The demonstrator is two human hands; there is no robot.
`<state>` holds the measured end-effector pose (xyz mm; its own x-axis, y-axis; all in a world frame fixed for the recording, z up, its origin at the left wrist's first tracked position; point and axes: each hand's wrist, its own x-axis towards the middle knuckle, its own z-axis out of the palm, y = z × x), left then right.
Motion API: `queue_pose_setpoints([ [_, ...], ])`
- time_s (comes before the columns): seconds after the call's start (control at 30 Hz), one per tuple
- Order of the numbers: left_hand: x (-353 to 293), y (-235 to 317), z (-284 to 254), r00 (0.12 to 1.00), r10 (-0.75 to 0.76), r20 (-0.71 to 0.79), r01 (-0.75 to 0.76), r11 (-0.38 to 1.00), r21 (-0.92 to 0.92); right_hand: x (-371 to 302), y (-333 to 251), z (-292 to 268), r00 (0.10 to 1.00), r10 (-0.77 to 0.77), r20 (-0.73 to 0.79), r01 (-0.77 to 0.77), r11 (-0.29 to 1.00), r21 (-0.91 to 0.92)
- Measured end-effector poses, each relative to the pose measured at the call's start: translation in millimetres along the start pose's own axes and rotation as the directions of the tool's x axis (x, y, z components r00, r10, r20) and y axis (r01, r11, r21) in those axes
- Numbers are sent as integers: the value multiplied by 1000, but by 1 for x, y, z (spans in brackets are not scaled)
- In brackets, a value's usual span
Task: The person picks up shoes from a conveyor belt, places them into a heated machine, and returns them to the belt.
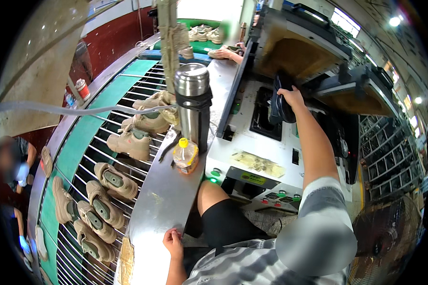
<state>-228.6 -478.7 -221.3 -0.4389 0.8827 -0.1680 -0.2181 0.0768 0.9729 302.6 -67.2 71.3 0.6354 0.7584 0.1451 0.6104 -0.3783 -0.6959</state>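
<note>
My right hand (291, 97) grips the dark shoe (282, 104), likely light and flexible, best held by its firmer end; how far my curled left hand (173, 243) is closed, I cannot tell.

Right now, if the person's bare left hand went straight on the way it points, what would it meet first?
Likely the clear plastic bottle with a yellow cap, across the grey metal counter; depth is unclear, so if the left hand sits lower, the counter's edge could come first.
</note>
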Motion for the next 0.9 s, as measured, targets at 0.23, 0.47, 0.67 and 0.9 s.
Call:
queue_pose_setpoints([
  [0.23, -5, 9, 4, 1000, -23, -10, 22, 999, -37, -37, -19, 68, 975, 198, 100, -131, 876, -463],
  [0.47, 18, 14, 55, 976, -155, 152, 136, 982, 128, -127, 46, 36, 910, -399, 114, 399, 771, -496],
  [0.67, 52, 22, 190, 840, -188, 509, 336, 917, -217, -192, 129, -60, 735, -660, 156, 678, 715, -169],
  [0.9, 49, 17, 208, 721, -319, 615, 505, 850, -152, -93, 238, -197, 824, -445, -349, 266, 849, -456],
])
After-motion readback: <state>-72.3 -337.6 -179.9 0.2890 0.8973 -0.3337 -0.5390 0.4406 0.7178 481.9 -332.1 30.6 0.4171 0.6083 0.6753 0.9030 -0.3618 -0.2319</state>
